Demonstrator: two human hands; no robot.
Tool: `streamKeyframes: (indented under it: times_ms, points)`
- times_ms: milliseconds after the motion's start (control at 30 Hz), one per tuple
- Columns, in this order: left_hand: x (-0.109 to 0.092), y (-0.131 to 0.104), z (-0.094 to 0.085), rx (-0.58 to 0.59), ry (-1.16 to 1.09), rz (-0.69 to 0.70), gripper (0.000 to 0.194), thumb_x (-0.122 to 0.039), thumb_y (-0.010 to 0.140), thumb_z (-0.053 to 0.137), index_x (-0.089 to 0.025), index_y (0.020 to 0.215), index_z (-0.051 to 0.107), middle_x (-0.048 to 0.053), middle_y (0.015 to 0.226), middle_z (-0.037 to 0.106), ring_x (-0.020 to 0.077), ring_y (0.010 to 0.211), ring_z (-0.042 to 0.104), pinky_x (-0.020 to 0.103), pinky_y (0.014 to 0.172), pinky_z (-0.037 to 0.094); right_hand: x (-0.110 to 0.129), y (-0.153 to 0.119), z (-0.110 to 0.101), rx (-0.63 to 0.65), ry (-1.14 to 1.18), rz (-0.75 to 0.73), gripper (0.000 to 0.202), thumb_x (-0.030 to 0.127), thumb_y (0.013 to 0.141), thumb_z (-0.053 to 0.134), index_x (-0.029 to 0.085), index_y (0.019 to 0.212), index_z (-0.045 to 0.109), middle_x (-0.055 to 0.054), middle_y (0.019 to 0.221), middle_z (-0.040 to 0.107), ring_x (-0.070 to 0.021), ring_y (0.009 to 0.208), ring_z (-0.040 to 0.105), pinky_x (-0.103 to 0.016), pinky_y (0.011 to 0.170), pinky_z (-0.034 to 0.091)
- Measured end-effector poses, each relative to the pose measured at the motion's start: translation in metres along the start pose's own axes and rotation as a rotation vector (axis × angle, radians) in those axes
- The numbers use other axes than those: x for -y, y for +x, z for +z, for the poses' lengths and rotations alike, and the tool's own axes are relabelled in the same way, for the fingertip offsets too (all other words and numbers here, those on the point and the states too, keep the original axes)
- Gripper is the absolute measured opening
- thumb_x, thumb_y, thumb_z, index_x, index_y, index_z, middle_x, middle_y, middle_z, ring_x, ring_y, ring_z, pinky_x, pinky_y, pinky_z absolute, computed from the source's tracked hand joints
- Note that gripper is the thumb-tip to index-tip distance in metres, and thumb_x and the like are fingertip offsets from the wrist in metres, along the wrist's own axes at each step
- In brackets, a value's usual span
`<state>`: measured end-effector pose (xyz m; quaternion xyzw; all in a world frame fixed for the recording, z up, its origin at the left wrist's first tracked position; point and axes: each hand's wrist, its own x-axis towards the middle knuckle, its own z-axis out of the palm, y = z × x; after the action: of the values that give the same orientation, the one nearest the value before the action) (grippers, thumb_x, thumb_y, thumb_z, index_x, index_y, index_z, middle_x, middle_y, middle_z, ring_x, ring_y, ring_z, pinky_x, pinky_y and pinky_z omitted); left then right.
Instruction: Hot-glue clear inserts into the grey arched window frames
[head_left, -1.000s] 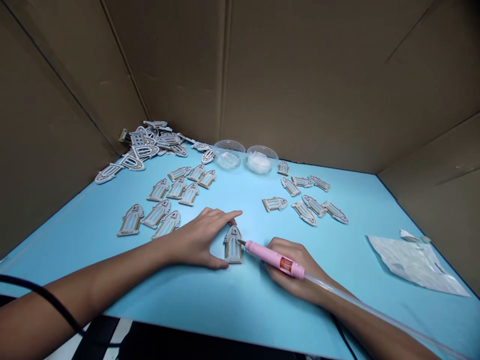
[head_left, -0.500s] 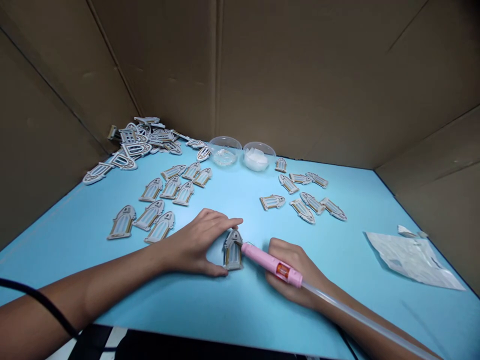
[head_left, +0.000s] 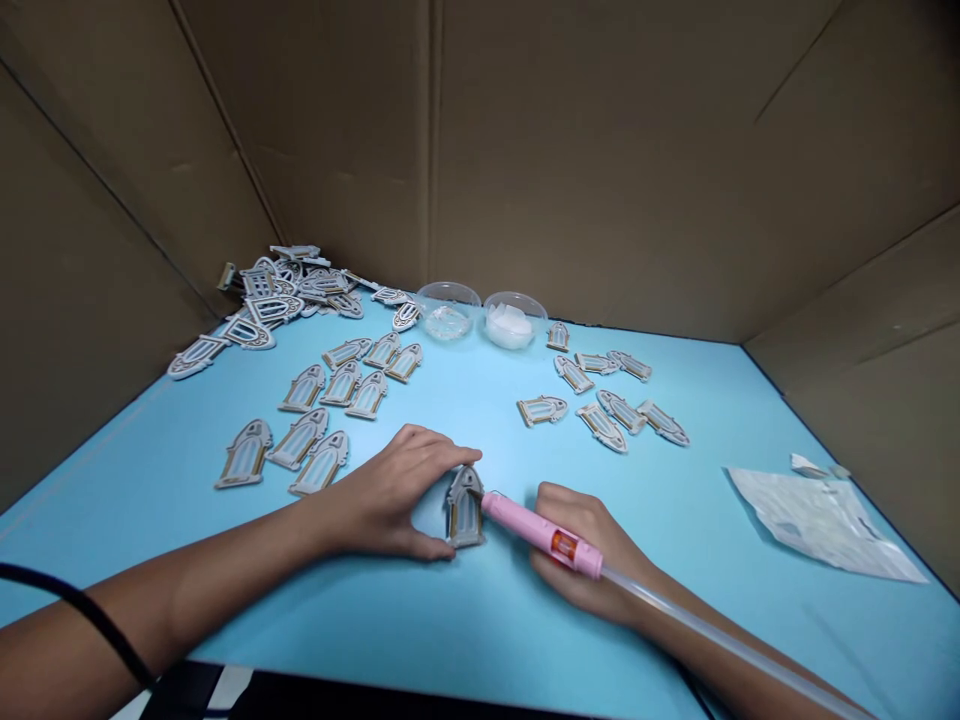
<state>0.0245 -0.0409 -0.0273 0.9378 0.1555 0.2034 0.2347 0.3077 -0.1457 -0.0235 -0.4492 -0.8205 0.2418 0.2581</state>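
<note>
My left hand (head_left: 397,493) closes thumb and forefinger on a small grey arched window piece (head_left: 465,515), gripping its top and bottom ends on the blue tabletop. Its clear panes and gold-coloured side edges show. In my right hand (head_left: 585,545) is a pink pen-shaped tool (head_left: 525,518) with an orange window in its barrel and a clear tube (head_left: 697,620) running from its rear. The tool's thin tip meets the upper part of the window piece; whether it presses on it I cannot tell.
Several similar pieces lie in groups at left (head_left: 345,385) and right (head_left: 604,425). A heap of frames (head_left: 281,290) fills the back left corner. Two clear tubs (head_left: 448,312) stand at the back. A plastic bag (head_left: 825,525) lies right. Cardboard walls (head_left: 585,160) enclose the table.
The view has shifted slightly, so the tabletop things appear a little lower. Both hands keep the same holds, and the tool's tip remains at the window piece.
</note>
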Motion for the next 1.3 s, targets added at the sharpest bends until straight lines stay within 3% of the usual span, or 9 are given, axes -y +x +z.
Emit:
streamKeyframes:
  times_ms: [400, 600, 700, 800, 867, 967, 1033, 1133, 1300]
  points:
    - [-0.001, 0.001, 0.0, 0.025, -0.006, -0.052, 0.095, -0.058, 0.078, 0.087, -0.021, 0.152, 0.041, 0.014, 0.134, 0.063, 0.034, 0.124, 0.057, 0.046, 0.108, 0.042, 0.002, 0.002, -0.005, -0.013, 0.061, 0.042, 0.021, 0.013, 0.08, 0.052, 0.021, 0.069, 0.036, 0.0, 0.069, 0.047, -0.0115, 0.06, 0.047, -0.025, 0.056, 0.032]
    - [-0.004, 0.005, -0.007, 0.148, -0.034, -0.253, 0.104, -0.053, 0.071, 0.092, -0.02, 0.155, 0.04, 0.016, 0.139, 0.058, 0.0384, 0.13, 0.051, 0.052, 0.109, 0.043, 0.0, 0.004, -0.023, -0.31, 0.158, 0.418, 0.021, 0.033, 0.09, 0.059, 0.022, 0.074, 0.049, 0.002, 0.067, 0.049, -0.0124, 0.055, 0.046, -0.026, 0.051, 0.037]
    - [-0.006, 0.006, -0.015, 0.231, -0.07, -0.163, 0.081, -0.051, 0.081, 0.082, -0.023, 0.15, 0.049, 0.014, 0.152, 0.054, 0.0392, 0.14, 0.044, 0.052, 0.115, 0.039, -0.001, 0.005, -0.027, -0.294, 0.179, 0.555, 0.024, 0.039, 0.087, 0.06, 0.023, 0.074, 0.049, 0.003, 0.065, 0.048, -0.0131, 0.055, 0.046, -0.028, 0.051, 0.038]
    - [-0.006, 0.008, -0.019, 0.265, -0.071, -0.07, 0.059, -0.045, 0.091, 0.067, -0.024, 0.145, 0.057, 0.011, 0.15, 0.06, 0.0368, 0.14, 0.048, 0.054, 0.116, 0.035, -0.001, 0.005, -0.026, -0.263, 0.197, 0.615, 0.023, 0.042, 0.086, 0.059, 0.023, 0.078, 0.051, 0.003, 0.064, 0.048, -0.0136, 0.054, 0.046, -0.029, 0.052, 0.038]
    - [-0.001, 0.008, -0.02, 0.187, 0.011, -0.172, 0.051, -0.044, 0.098, 0.055, -0.021, 0.144, 0.059, 0.013, 0.144, 0.065, 0.0374, 0.136, 0.054, 0.059, 0.114, 0.034, -0.001, 0.005, -0.024, -0.26, 0.204, 0.617, 0.022, 0.043, 0.086, 0.059, 0.023, 0.08, 0.052, 0.003, 0.064, 0.048, -0.0142, 0.054, 0.047, -0.029, 0.052, 0.039]
    - [0.01, 0.006, -0.022, -0.028, 0.188, -0.446, 0.049, -0.043, 0.104, 0.04, -0.019, 0.142, 0.061, 0.016, 0.147, 0.063, 0.0392, 0.137, 0.054, 0.065, 0.111, 0.036, -0.002, 0.004, -0.025, -0.27, 0.2, 0.62, 0.023, 0.044, 0.086, 0.059, 0.023, 0.079, 0.052, 0.003, 0.062, 0.046, -0.0144, 0.053, 0.046, -0.029, 0.051, 0.038]
    - [0.015, 0.004, -0.022, -0.122, 0.235, -0.495, 0.049, -0.042, 0.104, 0.041, -0.019, 0.141, 0.062, 0.015, 0.147, 0.063, 0.0374, 0.137, 0.055, 0.063, 0.111, 0.038, -0.002, 0.004, -0.026, -0.273, 0.194, 0.625, 0.023, 0.044, 0.085, 0.059, 0.024, 0.078, 0.051, 0.004, 0.061, 0.046, -0.0144, 0.053, 0.046, -0.029, 0.051, 0.038]
    - [0.011, 0.004, -0.021, -0.114, 0.183, -0.348, 0.042, -0.033, 0.102, 0.044, -0.02, 0.138, 0.064, 0.011, 0.14, 0.068, 0.0312, 0.131, 0.059, 0.055, 0.111, 0.042, -0.001, 0.004, -0.027, -0.274, 0.199, 0.622, 0.023, 0.043, 0.086, 0.06, 0.024, 0.077, 0.05, 0.003, 0.06, 0.047, -0.0144, 0.053, 0.047, -0.029, 0.051, 0.038]
    - [-0.009, 0.009, -0.014, 0.124, 0.039, -0.116, 0.042, -0.025, 0.1, 0.047, -0.023, 0.139, 0.062, 0.01, 0.143, 0.065, 0.0308, 0.134, 0.053, 0.049, 0.111, 0.039, 0.001, 0.006, -0.026, -0.274, 0.202, 0.612, 0.023, 0.042, 0.085, 0.06, 0.024, 0.076, 0.05, 0.003, 0.063, 0.048, -0.0139, 0.054, 0.047, -0.029, 0.051, 0.039]
